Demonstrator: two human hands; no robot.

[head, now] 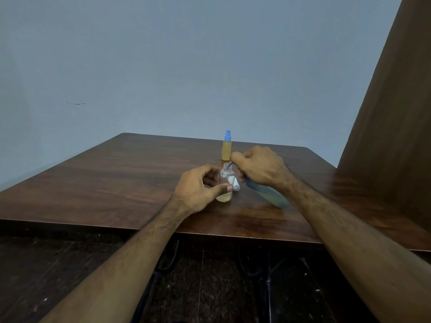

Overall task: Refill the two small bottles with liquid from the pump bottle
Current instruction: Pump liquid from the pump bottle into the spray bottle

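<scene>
A small clear bottle (pixel 225 183) stands uncapped on the wooden table (pixel 116 183) with a little yellow liquid at its bottom. My left hand (pixel 198 187) holds it between thumb and fingers. My right hand (pixel 258 166) grips the bluish pump bottle (pixel 270 193), tilted with its nozzle (pixel 230 164) over the small bottle's mouth. A white cap (pixel 235 183) lies just right of the small bottle. Behind stands a second small bottle (pixel 227 148), full of yellow liquid, with a blue spray top.
A dark brown panel (pixel 384 136) rises along the table's right side. A pale blue wall lies behind the table. The table's front edge (pixel 93 226) runs below my forearms, with dark floor and cables underneath.
</scene>
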